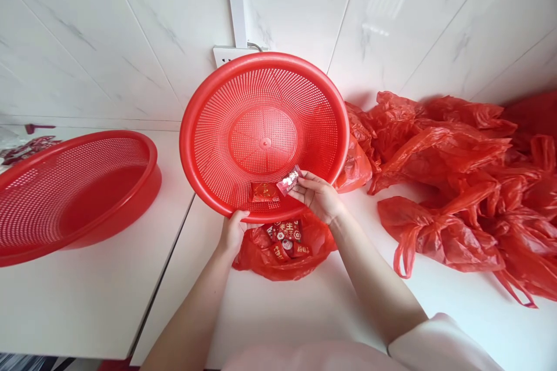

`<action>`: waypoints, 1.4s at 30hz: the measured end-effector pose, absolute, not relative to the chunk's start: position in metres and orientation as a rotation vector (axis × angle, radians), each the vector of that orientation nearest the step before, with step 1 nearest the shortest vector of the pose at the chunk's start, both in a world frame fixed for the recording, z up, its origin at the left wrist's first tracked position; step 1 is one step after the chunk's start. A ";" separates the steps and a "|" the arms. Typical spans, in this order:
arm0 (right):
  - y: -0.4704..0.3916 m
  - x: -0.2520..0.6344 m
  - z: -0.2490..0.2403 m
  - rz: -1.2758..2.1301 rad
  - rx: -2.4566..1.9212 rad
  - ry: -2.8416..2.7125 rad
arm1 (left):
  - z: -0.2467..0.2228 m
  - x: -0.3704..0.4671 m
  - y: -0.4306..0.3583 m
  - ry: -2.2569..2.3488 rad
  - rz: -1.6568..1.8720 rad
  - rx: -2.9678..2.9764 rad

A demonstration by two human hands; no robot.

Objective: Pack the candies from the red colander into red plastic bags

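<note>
A red perforated plastic basket (265, 87) is tilted toward me above the table. My left hand (235, 235) grips its lower rim, thumb over the edge. Inside the basket's low side, my right hand (317, 192) pinches a small dark red candy packet (289, 180) with pale lettering. Beside that lies a brighter red packet (264, 192), resting on the basket wall. Just below the rim sits an open red plastic bag (278, 271), holding several red packets (289, 232) with white and gold print. The basket partly hides the bag.
Another red perforated basket (139, 197) stands at left, with dark red packets (30, 148) behind it. Several tied red plastic bags (444, 232) are heaped at right. A power socket (224, 57) is on the tiled wall. A seam (167, 264) runs between two white tables.
</note>
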State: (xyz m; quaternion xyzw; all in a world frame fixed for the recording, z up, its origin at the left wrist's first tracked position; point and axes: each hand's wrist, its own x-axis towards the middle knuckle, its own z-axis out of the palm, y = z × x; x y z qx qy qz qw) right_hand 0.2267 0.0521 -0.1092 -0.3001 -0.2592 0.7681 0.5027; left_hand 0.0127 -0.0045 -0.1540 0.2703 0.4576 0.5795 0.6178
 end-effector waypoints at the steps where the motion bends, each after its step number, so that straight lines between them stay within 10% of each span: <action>1: 0.053 0.228 -0.108 1.908 -0.692 -0.551 | -0.154 0.013 -0.004 1.052 1.331 0.623; 28: 0.053 0.228 -0.111 2.118 -0.661 -0.589 | -0.150 0.017 -0.005 1.065 1.295 0.609; 42: 0.026 0.212 -0.111 0.766 -1.115 -2.144 | -0.144 0.021 -0.011 1.058 1.256 0.633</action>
